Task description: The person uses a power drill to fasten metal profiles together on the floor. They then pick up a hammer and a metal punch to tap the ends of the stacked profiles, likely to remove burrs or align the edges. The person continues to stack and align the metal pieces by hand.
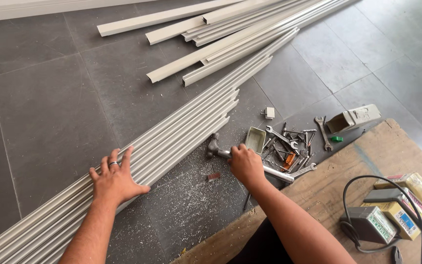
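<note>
Fingers of the left hand (116,178) spread flat and open on the long bundle of pale aluminium profiles (172,137), pressing down on its upper edge; a ring sits on one finger. The right hand (244,164) is closed around the handle of a metal hammer (221,150), whose dark head lies just right of the profiles, on the floor. Much of the handle is hidden under the fist, with only its silvery end showing beyond the wrist.

Right of the hammer head stands a small open metal box (255,139), and past it lies a jumble of spanners and small tools (291,146); the separate pieces are hard to tell apart. Further right of the hammer lie a green bit (336,139) and a grey boxy casing (353,119). A small white block (269,113) lies above the box.

Metal shavings (186,195) dust the dark grey tiled floor (45,107) below the hammer. More white profiles (230,34) lie well beyond it, cut off by the top edge. Sheet of brown cardboard (328,186) lies right of the hammer, carrying a dark device with a black cable (369,224) and several small cartons (406,200), cut off at the frame's edge.
</note>
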